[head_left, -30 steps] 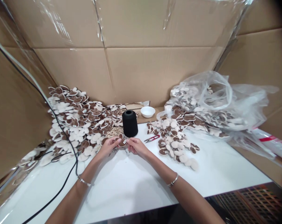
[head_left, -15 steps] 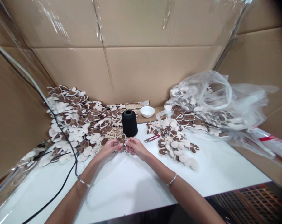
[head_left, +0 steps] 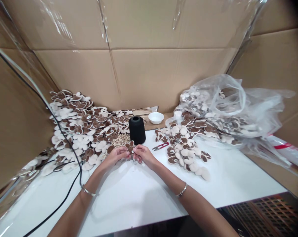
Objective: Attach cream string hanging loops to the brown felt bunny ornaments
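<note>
A brown bunny-shaped piece with a pale edge [head_left: 130,147] is pinched between both hands, just in front of a black thread cone [head_left: 137,129]. My left hand [head_left: 119,154] grips its left side with closed fingers. On its right side, my right hand [head_left: 142,154] holds it between thumb and fingers, beside a small white label. The undersides of the fingers are partly hidden. Beige loops of cord [head_left: 121,140] lie behind my left hand. Red-handled thread snips [head_left: 160,146] rest on the table to the right of my right hand.
A big heap of brown and white pieces [head_left: 86,126] spreads at the left. A smaller pile [head_left: 185,153] lies right, before a clear plastic bag [head_left: 257,108] of similar pieces. A white bowl [head_left: 156,118] stands at the back. Black cable [head_left: 67,194] crosses the white table [head_left: 129,204].
The held piece has shifted very slightly, its top showing a little higher between my fingers. Both hands remain almost in the same place.
</note>
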